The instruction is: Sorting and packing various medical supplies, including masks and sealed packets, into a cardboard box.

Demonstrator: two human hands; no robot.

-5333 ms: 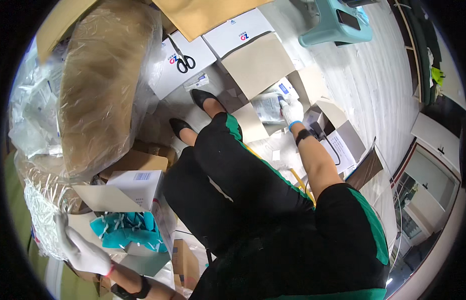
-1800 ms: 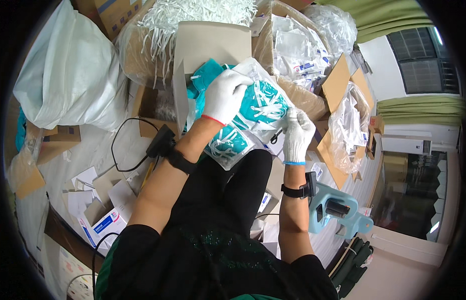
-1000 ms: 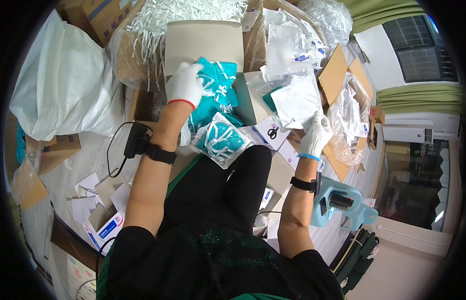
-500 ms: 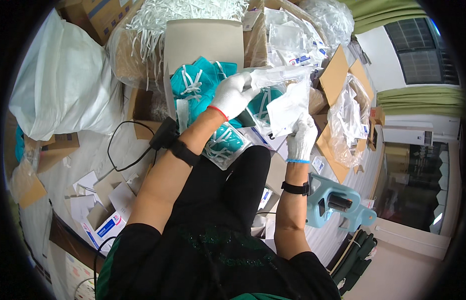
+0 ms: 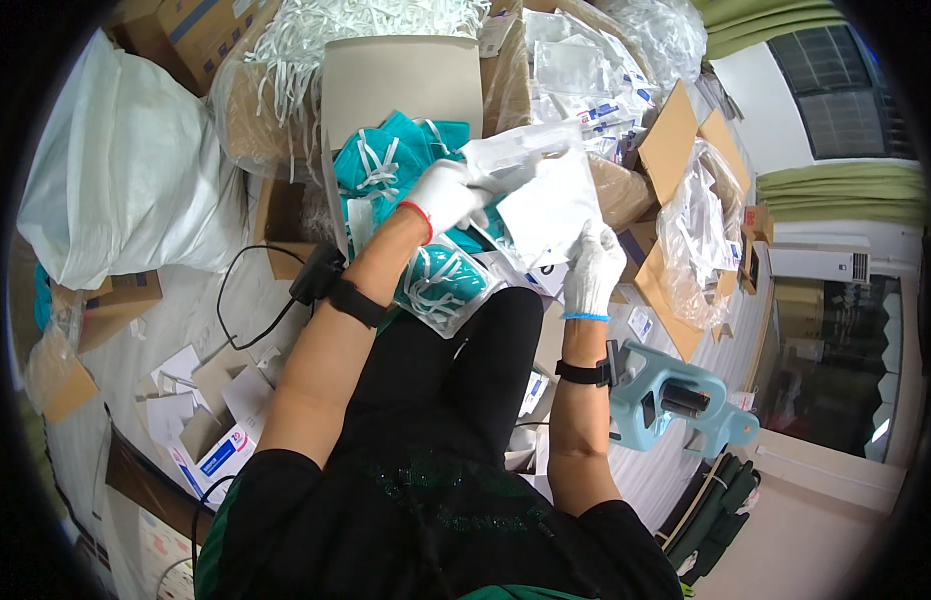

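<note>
My left hand (image 5: 446,200), in a white knit glove with a red cuff, has its fingers closed on a clear plastic bag (image 5: 521,147) held over the open box. My right hand (image 5: 596,272), gloved in white with a blue cuff, pinches the lower right edge of a flat white sheet or packet (image 5: 552,208), which overlaps the bag. Teal face masks (image 5: 386,165) with white straps fill the box (image 5: 404,85), whose lid stands raised at the back. A clear bag of teal masks (image 5: 444,285) lies by my knees.
A carton of white packets (image 5: 586,85) stands behind. White strips (image 5: 356,40) pile at the back left, beside a large white sack (image 5: 116,190). Opened small boxes (image 5: 211,430) lie at left, a light-blue plastic stool (image 5: 676,400) at right, and a bag-lined carton (image 5: 696,240) beyond it.
Both hands have shifted slightly left and nearer to me, bringing the clear bag and the white sheet along. The sheet now faces up more flatly.
</note>
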